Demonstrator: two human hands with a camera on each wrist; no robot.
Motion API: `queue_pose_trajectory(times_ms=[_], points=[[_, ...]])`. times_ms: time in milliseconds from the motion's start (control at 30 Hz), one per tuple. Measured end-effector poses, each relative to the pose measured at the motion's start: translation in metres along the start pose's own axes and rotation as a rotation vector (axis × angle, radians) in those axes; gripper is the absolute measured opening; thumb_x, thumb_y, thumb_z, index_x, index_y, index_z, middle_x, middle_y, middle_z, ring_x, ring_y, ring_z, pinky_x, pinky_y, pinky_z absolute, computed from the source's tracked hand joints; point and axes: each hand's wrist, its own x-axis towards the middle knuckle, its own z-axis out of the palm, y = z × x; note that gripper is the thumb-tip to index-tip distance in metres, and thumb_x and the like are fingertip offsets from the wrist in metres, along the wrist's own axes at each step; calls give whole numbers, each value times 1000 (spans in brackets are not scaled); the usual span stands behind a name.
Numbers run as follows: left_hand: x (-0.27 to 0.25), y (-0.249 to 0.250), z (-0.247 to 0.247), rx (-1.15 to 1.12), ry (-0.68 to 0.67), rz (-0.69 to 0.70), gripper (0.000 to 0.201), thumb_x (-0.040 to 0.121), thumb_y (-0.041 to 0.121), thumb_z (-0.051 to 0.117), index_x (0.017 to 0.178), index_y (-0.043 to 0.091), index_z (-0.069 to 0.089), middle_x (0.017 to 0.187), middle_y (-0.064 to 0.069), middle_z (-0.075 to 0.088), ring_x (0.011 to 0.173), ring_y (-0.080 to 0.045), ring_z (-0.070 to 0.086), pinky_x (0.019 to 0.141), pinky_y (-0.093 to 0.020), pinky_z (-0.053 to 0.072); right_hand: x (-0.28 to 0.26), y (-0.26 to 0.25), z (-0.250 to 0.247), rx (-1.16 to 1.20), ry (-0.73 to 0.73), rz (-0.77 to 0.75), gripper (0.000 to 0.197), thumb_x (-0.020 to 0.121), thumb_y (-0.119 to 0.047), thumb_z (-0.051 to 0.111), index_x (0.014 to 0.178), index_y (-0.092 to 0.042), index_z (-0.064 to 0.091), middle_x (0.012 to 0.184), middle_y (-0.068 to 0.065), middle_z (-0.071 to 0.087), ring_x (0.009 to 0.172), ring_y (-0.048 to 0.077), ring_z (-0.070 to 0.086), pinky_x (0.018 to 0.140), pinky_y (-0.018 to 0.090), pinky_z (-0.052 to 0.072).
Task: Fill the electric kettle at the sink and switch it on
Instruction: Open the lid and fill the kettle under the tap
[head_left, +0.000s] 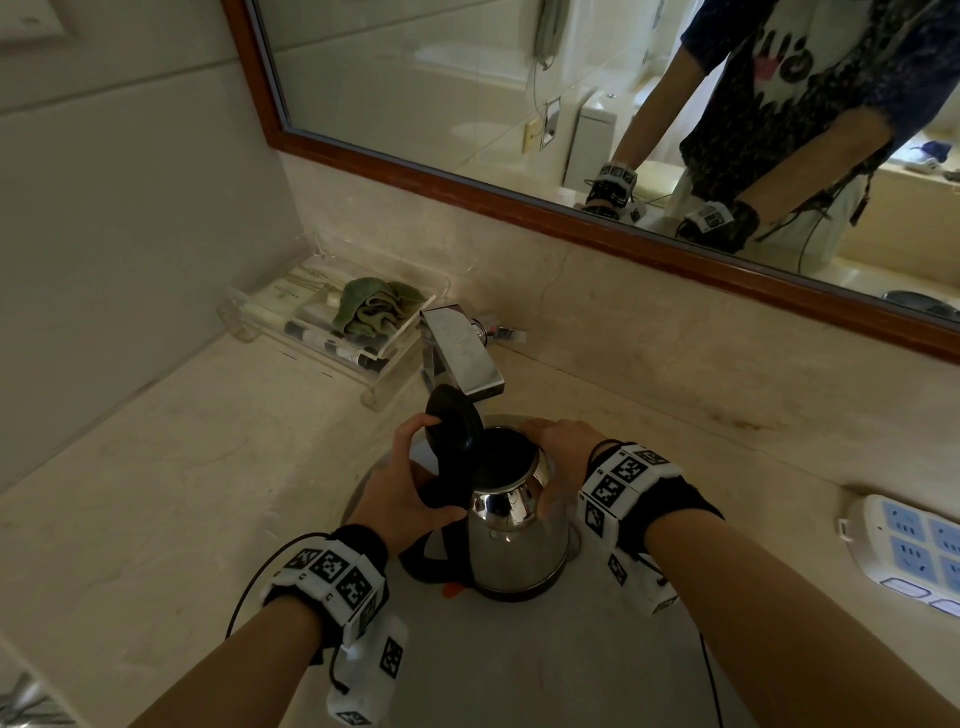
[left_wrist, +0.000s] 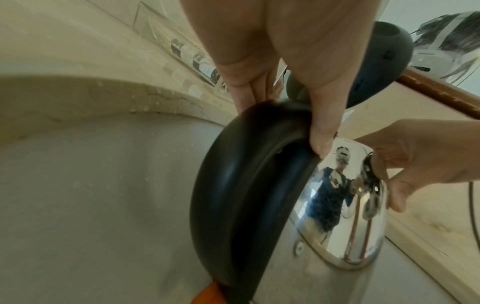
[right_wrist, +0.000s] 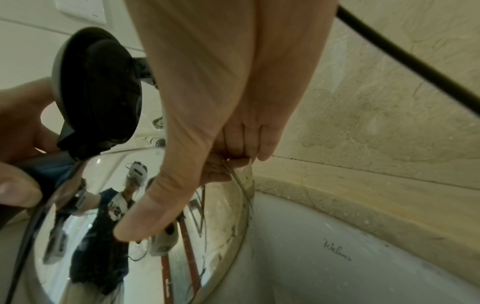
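Kettle (head_left: 514, 540) upright in sink (head_left: 519, 665) (lid raised), left hand (head_left: 402, 499) gripping handle leftward, right hand (head_left: 563, 457) clasping rim

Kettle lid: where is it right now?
In the head view the lid stands flipped open at the kettle mouth's left edge, just below the faucet spout, beside the left hand on the handle.

Dim, soft, warm daylight fills the head view; the mirror (head_left: 571, 104) at the top edge shows the brightest area. Straight lines bow toward the edges in all three views. The kettle (head_left: 514, 540) carries bright mirror-like glare on its shoulder. In both wrist views the nearest skin is blurred and the corners are smeared and soft.
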Motion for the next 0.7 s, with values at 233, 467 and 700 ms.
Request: queue_pose_trajectory(times_ms=[233,467,700], points=[[-1,2,-1,3,-3,8,91,63,6,78,122,38,16,75,9,54,71,-4,55,63,-9,41,-2,-1,-2,9,-8,-3,103,56,-30,87,144,-20,33,140,5,51,126,27,51,101,36,47],[-1,2,-1,8,-3,20,84,63,3,78,113,40,22,72,7,54,67,-3,56,56,-4,45,-4,-3,-4,18,-16,-1,99,59,-27,86,143,-19,34,139,6,52,125,26,51,101,35,45],[-1,2,0,0,-5,-6,86,63,4,78,112,45,22,72,6,54,65,-6,58,54,-5,47,-4,-3,-2,13,-7,10,103,56,-30,87,143,-23,33,141,5,50,127,27,50,103,40,46]])
